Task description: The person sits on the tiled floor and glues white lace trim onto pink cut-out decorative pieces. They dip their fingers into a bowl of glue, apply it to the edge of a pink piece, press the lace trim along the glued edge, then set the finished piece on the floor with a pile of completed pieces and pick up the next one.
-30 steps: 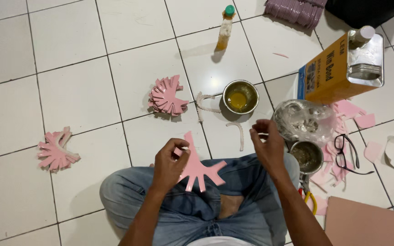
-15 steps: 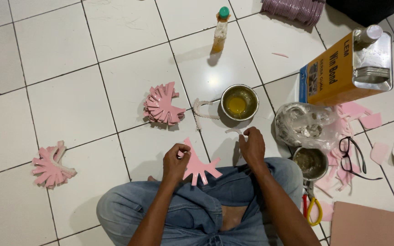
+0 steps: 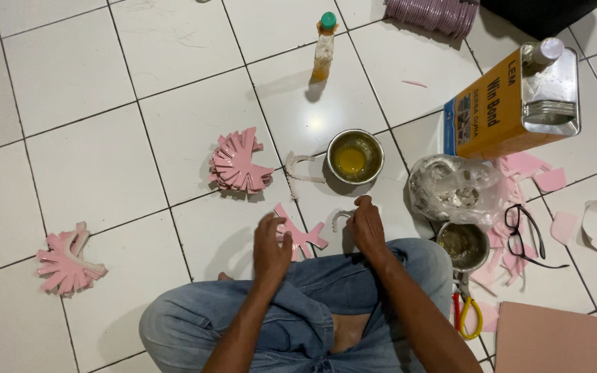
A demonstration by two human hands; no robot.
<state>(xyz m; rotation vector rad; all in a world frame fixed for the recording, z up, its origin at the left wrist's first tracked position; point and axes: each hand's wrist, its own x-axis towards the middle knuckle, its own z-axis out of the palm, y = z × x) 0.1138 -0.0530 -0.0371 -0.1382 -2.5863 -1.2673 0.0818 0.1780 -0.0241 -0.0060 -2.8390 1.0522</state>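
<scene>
I sit cross-legged on white floor tiles in blue jeans. My left hand rests on a flat pink branched cutout that lies just in front of my knee, thumb on its edge. My right hand is closed, and its fingertips pinch the end of a small white curved strip right beside the cutout. A round metal bowl of yellow glue stands a little beyond both hands.
Two stacks of pink cutouts lie to the left. Another white strip, a small bottle, an orange glue can, a plastic bag, a second tin, glasses, scissors and pink scraps lie around.
My right hand has moved left and down onto the white strip. My left hand has lowered the pink cutout to the floor by my knee.
</scene>
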